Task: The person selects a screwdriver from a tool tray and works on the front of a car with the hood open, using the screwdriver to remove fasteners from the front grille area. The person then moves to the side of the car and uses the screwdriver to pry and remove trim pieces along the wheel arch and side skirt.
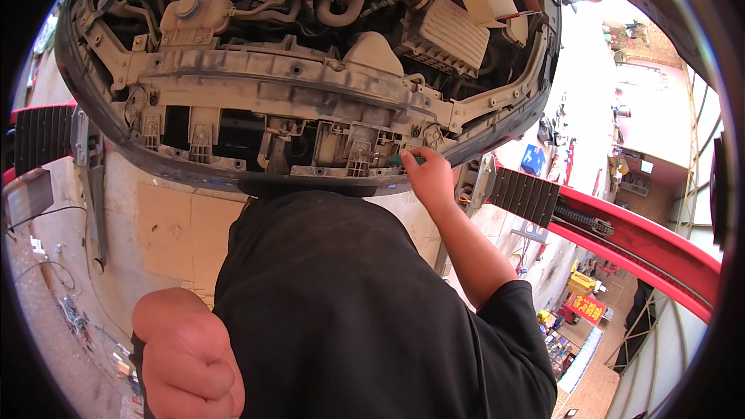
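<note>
Out goes the right arm, stretched forward past the side of the black shirt (334,295), elbow only slightly bent, and the right hand (425,174) is up at the car's opened front end. Its fingers pinch close around a small green tool (395,161), which sits right by the dusty plastic bracket (361,147) behind the dark bumper edge (178,174). Down low, near the camera, the left hand (190,365) hangs at the person's left, fingers curled into a fist; whether it grips anything, one cannot tell. Beyond, the coolant reservoir (194,22) and ribbed air filter box (446,31) sit in the dusty engine bay.
</note>
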`<action>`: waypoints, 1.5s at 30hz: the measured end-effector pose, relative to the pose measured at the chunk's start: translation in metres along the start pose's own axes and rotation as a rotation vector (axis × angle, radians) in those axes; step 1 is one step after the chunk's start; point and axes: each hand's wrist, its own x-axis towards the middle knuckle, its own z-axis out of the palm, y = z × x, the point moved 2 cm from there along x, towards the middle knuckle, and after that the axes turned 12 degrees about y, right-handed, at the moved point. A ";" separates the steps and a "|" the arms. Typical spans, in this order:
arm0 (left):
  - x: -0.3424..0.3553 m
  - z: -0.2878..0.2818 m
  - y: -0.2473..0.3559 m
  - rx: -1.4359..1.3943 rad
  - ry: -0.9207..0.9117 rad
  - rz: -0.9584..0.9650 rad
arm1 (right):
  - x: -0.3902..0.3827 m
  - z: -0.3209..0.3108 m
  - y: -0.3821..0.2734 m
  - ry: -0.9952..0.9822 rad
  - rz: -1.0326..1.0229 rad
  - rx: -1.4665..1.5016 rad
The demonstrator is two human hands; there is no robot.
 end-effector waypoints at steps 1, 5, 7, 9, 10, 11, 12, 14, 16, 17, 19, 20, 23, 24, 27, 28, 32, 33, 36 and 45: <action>-0.001 -0.005 0.004 -0.001 -0.015 0.057 | 0.002 -0.002 -0.001 -0.023 0.050 0.026; 0.015 -0.008 0.012 -0.010 -0.054 -0.147 | 0.003 -0.004 0.009 -0.086 0.205 0.120; 0.016 -0.015 0.015 0.044 -0.109 -0.139 | 0.001 0.000 0.019 -0.073 0.283 0.211; 0.019 -0.023 0.021 -0.014 -0.073 -0.105 | -0.004 0.001 0.020 -0.073 0.394 0.260; 0.022 -0.031 0.024 -0.033 -0.075 -0.124 | -0.008 0.001 0.016 -0.053 0.472 0.322; 0.026 -0.037 0.027 -0.053 -0.077 -0.142 | -0.011 0.003 0.016 -0.042 0.490 0.352; 0.028 -0.042 0.027 -0.124 -0.060 -0.110 | -0.014 0.005 0.018 -0.031 0.507 0.379; 0.032 -0.048 0.033 -0.071 -0.118 -0.175 | -0.021 0.010 0.020 -0.002 0.530 0.400; 0.034 -0.058 0.038 -0.039 -0.196 -0.147 | -0.026 0.008 0.012 -0.020 0.486 0.347; 0.028 -0.065 0.041 -0.028 -0.242 -0.090 | -0.029 0.008 0.007 -0.029 0.464 0.320; 0.031 -0.073 0.046 -0.050 -0.209 -0.086 | -0.031 0.007 -0.007 -0.066 0.300 0.149; 0.039 -0.075 0.048 -0.078 -0.132 -0.138 | -0.030 0.007 -0.014 -0.085 0.219 0.062; 0.050 -0.082 0.050 -0.149 -0.075 -0.184 | -0.031 0.005 -0.035 -0.095 -0.267 -0.207; 0.050 -0.079 0.050 -0.152 -0.079 -0.170 | -0.025 0.009 -0.038 -0.137 -0.441 -0.322; 0.047 -0.089 0.055 -0.094 -0.177 -0.137 | -0.019 0.005 -0.050 -0.168 -0.682 -0.462; 0.054 -0.101 0.063 -0.092 -0.230 -0.231 | -0.021 0.001 -0.062 -0.170 -0.671 -0.497; 0.050 -0.102 0.060 -0.203 -0.120 -0.066 | -0.025 0.001 -0.081 -0.227 -0.253 -0.578; 0.050 -0.101 0.059 -0.227 -0.165 -0.094 | -0.019 0.007 -0.076 -0.264 -0.194 -0.597; 0.057 -0.108 0.066 -0.131 -0.153 -0.092 | -0.026 0.002 -0.065 -0.094 -0.627 -0.417; 0.066 -0.112 0.066 -0.058 -0.307 -0.220 | -0.029 0.006 -0.049 -0.095 -0.412 -0.384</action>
